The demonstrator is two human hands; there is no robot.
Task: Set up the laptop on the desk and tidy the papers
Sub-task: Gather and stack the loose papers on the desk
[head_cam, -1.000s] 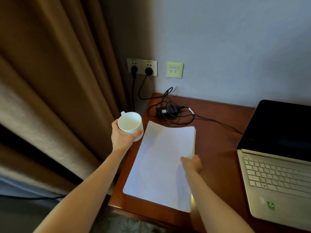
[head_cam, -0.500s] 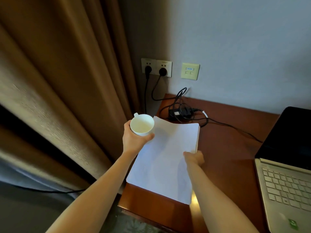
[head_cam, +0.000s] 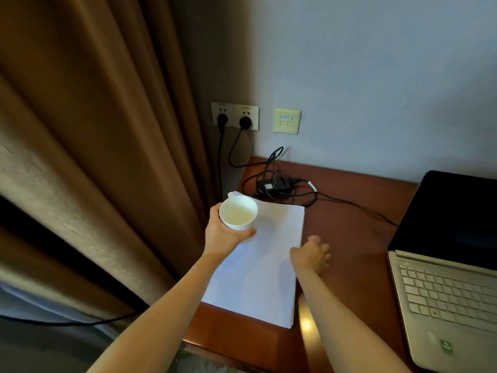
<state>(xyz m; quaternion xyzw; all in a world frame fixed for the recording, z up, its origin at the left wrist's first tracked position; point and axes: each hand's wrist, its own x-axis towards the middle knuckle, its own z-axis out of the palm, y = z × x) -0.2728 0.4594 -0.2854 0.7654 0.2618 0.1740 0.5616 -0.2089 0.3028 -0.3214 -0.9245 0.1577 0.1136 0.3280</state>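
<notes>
**One Stack of Paper, One Cup Hanging Over It**

The stack of white paper (head_cam: 258,273) is lying on the left end of the wooden desk (head_cam: 349,232), fairly well squared, with its near edge coming close to the desk's front. The right hand (head_cam: 312,254) is resting at the stack's right edge, fingers loosely spread and gripping nothing that I can see. The left hand (head_cam: 223,238) is wrapping fingers and thumb round a white cup (head_cam: 238,214) and holding it upright over the stack's far left corner. Whether its base is touching the paper, I cannot tell. It may be carrying a little pale liquid.

To my eye the step in hand is finding that cup a place. Doing it well is going to mean keeping the cup level and setting it down gently. It is also going to mean staying away from the laptop (head_cam: 443,281), which is standing open with a dark screen at the right. The right hand is looking well placed for steadying the sheets meanwhile.

Behind the paper a power adapter (head_cam: 274,184) is sitting in a tangle of cables (head_cam: 309,196), which are running up to the wall sockets (head_cam: 235,115). A brown curtain (head_cam: 94,157) is hanging at the left.
</notes>
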